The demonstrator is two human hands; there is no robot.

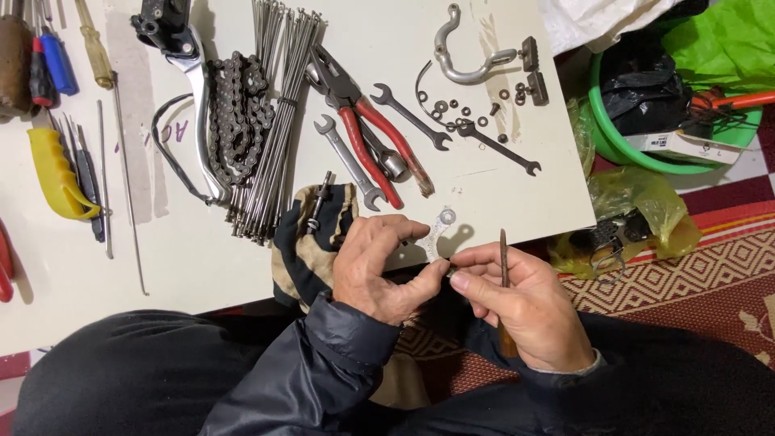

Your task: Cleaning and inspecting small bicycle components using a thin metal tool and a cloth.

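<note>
My left hand (pixel 378 266) pinches a small flat metal wrench piece (pixel 440 228) with a ring end, just off the front edge of the white table (pixel 500 194). My right hand (pixel 525 303) meets it from the right. Its fingertips touch the lower end of the piece, and a thin rusty rod tool (pixel 504 258) with a wooden handle lies clamped in its palm, tip pointing away from me. Under my left hand lies a dark and tan cloth glove (pixel 311 234).
On the table lie red-handled pliers (pixel 367 133), open-end wrenches (pixel 349 161), a bicycle chain (pixel 236 113), a bundle of spokes (pixel 270 121), a brake lever (pixel 194 89), a brake arm with pads (pixel 484 56), small nuts, screwdrivers (pixel 56 60). A green basin (pixel 613 137) stands on the right.
</note>
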